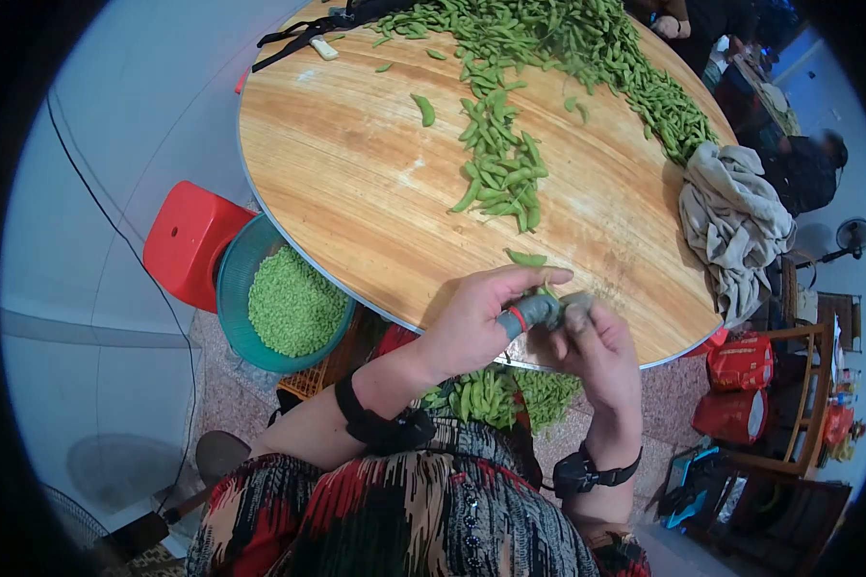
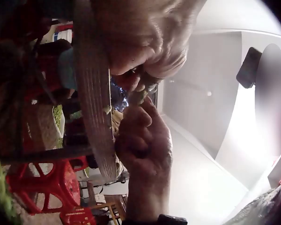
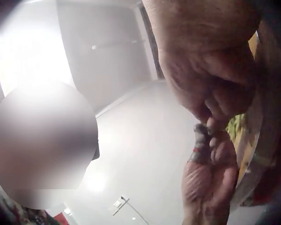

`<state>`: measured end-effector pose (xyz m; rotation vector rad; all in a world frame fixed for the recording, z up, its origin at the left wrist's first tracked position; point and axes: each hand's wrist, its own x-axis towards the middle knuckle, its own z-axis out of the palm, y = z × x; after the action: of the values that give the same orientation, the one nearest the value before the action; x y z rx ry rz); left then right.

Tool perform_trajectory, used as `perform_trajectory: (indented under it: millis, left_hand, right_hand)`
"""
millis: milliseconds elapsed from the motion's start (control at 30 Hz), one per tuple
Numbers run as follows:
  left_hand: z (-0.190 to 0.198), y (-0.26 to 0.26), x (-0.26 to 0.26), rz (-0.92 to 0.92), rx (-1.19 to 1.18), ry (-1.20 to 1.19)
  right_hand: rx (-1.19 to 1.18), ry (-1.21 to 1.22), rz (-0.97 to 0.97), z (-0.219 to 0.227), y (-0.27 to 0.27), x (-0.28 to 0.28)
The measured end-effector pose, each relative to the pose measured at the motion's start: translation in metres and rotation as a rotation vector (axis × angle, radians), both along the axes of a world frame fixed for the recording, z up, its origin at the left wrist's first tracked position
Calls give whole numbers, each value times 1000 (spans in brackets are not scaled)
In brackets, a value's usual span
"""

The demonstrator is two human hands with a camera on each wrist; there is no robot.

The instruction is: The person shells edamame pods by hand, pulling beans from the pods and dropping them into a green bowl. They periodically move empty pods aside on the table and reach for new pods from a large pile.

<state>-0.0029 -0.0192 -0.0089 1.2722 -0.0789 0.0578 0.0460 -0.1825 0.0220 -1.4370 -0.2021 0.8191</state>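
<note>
My left hand (image 1: 471, 317) is over the near edge of the round wooden table, its thumb wrapped in a grey cover with a red band. It pinches a green edamame pod (image 1: 547, 288), mostly hidden by the fingers. Fingers curled, my right hand (image 1: 604, 351) meets the left thumb and grips at the same spot; its fingertips look greyish. In the left wrist view the right hand (image 2: 143, 140) comes up to the left fingertips. A single loose pod (image 1: 526, 258) lies just beyond the left fingers, and a small pile of pods (image 1: 500, 173) is farther out.
A large heap of pods (image 1: 548, 38) covers the table's far side. A crumpled grey cloth (image 1: 731, 212) lies at its right edge. Below left, a teal basket (image 1: 229, 303) holds shelled beans beside a red stool (image 1: 188, 245). More pods (image 1: 481, 396) are below the near edge.
</note>
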Motion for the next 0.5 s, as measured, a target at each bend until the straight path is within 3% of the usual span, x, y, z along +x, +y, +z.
perform_trajectory:
  millis: [67,100,167,200,333,400,433,500]
  left_hand:
    - [-6,-2,4,98,362,-240]
    - [-1,-3,1,95,360,-239]
    - [13,-6,-6,60,502,-41]
    - [12,-7,-6,80,506,-66]
    - [17,-9,-11,74,554,63]
    - [7,-12,-9,188,654,-330]
    - [2,-11,-10,186,656,-330]
    - [-3,-7,-13,146,795,-541]
  right_hand:
    - [-84,-328,-140,2,3,5]
    - [-85,-326,-144,1,5,7]
    - [-70,-514,-155,-4,11,9]
    - [-88,-493,-73,-3,8,10]
    - [-155,-617,-84,-5,9,4]
    - [62,-445,-239,-6,14,-3]
    - [64,-444,-240,-5,11,-3]
    - [290,103,-208,-4,3,-3]
